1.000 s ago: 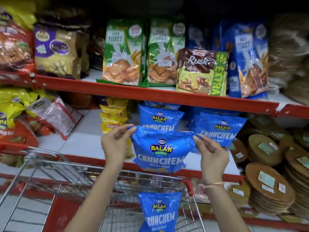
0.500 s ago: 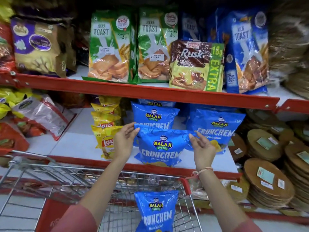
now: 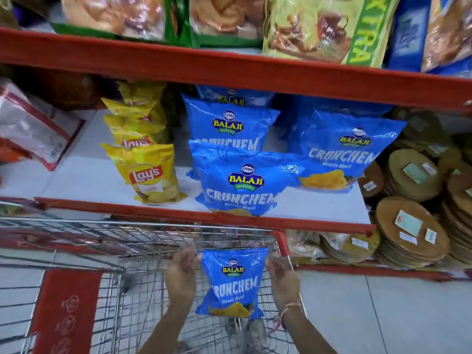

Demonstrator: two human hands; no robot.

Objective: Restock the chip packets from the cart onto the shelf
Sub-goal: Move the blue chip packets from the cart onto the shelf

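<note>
A blue Balaji Crunchem chip packet stands upright inside the wire cart. My left hand grips its upper left edge and my right hand grips its upper right edge. On the white shelf above the cart, another blue Crunchem packet stands at the front edge, free of both hands. More blue packets stand behind it and to its right.
Yellow Lay's packets stand in a row left of the blue ones. Stacks of round papad discs fill the right side. Toast and rusk bags sit on the upper shelf. The red shelf rail lies just beyond the cart rim.
Both hands let go of the blue packet, which now stands on the shelf. They dropped into the cart and took hold of the packet there. The view tilted downward.
</note>
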